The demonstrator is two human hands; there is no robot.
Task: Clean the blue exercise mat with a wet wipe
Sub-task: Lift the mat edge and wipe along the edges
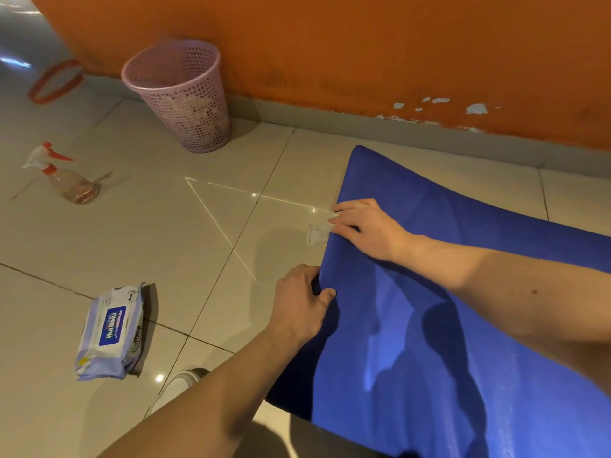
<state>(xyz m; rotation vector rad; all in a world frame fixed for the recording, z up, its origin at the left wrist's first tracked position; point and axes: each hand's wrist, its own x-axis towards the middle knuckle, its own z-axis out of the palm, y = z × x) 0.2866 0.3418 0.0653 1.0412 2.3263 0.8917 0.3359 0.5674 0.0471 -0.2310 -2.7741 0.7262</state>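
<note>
L hand [302,302] gripping blue mat [429,325] near-left edge, R hand [367,226] flat, pressing wet wipe [317,231]; risk: wipe overhangs onto floor [198,242], drags grit back.

The mat [463,325] lies right of the wipes pack [110,332], with spray bottle [64,176] and basket [180,94] farther back.

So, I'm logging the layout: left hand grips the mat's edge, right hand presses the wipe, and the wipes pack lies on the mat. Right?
Not quite. The head view shows the pack on the floor, left of the mat and apart from it. The rest holds: left hand grips the mat's edge, right hand presses the wipe.
</note>
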